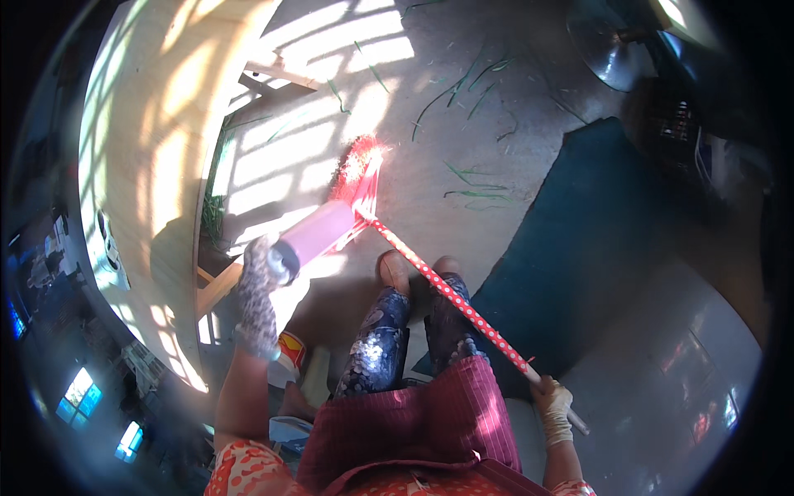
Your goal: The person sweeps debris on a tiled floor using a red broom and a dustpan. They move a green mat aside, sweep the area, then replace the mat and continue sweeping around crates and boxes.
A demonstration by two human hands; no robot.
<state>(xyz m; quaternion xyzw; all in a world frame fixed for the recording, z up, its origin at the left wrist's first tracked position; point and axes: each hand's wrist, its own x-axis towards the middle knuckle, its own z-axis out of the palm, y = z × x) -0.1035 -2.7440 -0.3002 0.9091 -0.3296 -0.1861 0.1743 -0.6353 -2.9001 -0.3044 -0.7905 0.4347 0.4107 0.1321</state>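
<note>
My right hand (552,407), in a pale glove, is closed around the lower end of a broom's red, white-dotted handle (447,291). The handle slants up and left to the broom's red head (361,178), whose bristles are on the floor. My left hand (260,285), in a grey speckled glove, is raised beside the wooden table. It grips a purple cylinder (318,237) near its dark end; what kind of container this is I cannot make out, and some fingers are hidden. The cylinder covers part of the broom head from view.
A pale wooden table (178,124) runs along the left. Green strips (480,194) of plant matter lie scattered on the concrete floor (405,107). To the right lies a dark green mat (571,240). A round metal disc (608,54) stands at the far right, and a red-yellow packet (291,351) is near my left forearm.
</note>
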